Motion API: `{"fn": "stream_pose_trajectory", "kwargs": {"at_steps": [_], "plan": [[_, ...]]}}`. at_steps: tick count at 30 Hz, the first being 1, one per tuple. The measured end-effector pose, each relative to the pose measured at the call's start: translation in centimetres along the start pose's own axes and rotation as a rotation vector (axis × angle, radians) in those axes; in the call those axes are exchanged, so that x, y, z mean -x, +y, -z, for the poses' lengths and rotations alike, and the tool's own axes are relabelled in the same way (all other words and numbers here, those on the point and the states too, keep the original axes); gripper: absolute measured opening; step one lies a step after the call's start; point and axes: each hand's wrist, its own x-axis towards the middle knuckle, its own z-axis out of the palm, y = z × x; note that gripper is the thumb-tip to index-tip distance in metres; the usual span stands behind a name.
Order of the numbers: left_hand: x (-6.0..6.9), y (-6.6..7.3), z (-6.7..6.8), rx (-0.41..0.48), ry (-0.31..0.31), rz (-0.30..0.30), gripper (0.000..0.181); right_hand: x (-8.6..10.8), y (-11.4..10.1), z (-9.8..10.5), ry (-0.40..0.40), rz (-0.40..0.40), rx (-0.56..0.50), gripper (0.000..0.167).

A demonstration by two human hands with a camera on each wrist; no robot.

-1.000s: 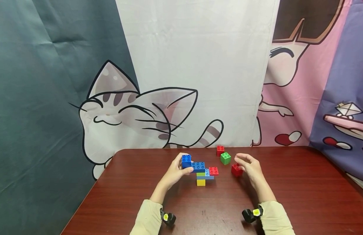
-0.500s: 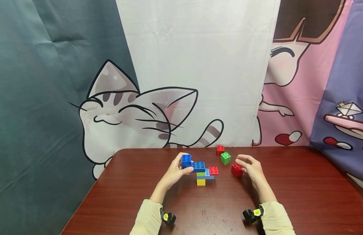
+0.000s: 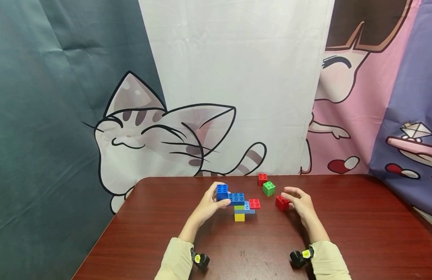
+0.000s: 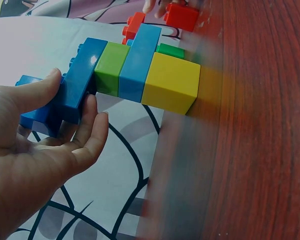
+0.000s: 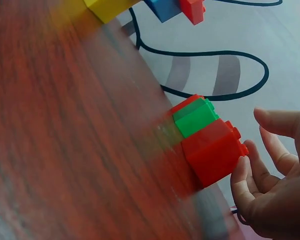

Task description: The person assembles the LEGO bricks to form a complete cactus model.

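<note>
My left hand [image 3: 209, 204] grips the blue building bricks [image 4: 82, 75] at the upper left of a joined model, thumb in front and fingers behind. Below them in that model come a lime green brick [image 4: 111, 70], a lighter blue one [image 4: 140, 60] and a yellow brick [image 4: 170, 82] at the bottom. A flat red brick [image 3: 254, 203] sits at its right end. On the right, my right hand [image 3: 301, 204] is at a loose red brick [image 5: 210, 155]. Its lower fingertips lie against the studded side, while the thumb stays apart with the fingers loosely bent.
Behind the loose red brick lie a green brick [image 3: 269, 188] and another red brick [image 3: 262, 179], near the far edge of the brown table [image 3: 244, 252]. A printed cloth [image 3: 237, 77] hangs beyond that edge. Each wrist carries a small black camera [image 3: 201, 261].
My right hand has lowered slightly beside the loose red brick. The left hand and the model stay in place.
</note>
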Motion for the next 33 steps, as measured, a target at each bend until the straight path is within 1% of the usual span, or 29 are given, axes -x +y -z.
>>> {"fn": "stream_pose_trajectory", "kwargs": {"at_steps": [6,10,19,26,28,33], "plan": [[0.0,0.0,0.0,-0.006,0.002,0.006,0.046,-0.1,0.5,-0.2,-0.007,-0.008,-0.035,0.054],[0.0,0.0,0.0,-0.006,0.000,0.011,0.046,-0.2,0.8,-0.2,-0.014,-0.014,-0.036,0.055],[0.0,-0.1,0.0,-0.005,-0.001,0.003,0.045,-0.4,1.4,-0.1,-0.083,-0.012,0.034,0.061],[0.0,0.0,0.0,0.007,-0.008,-0.001,0.045,-0.4,1.5,0.0,-0.106,0.000,0.066,0.064],[0.0,0.0,0.0,0.004,-0.013,-0.014,0.045,-0.4,1.5,0.0,-0.114,0.008,0.078,0.065],[0.0,0.0,0.0,-0.003,-0.010,-0.013,0.046,-0.5,1.5,0.0,-0.120,0.009,0.104,0.066]]}}
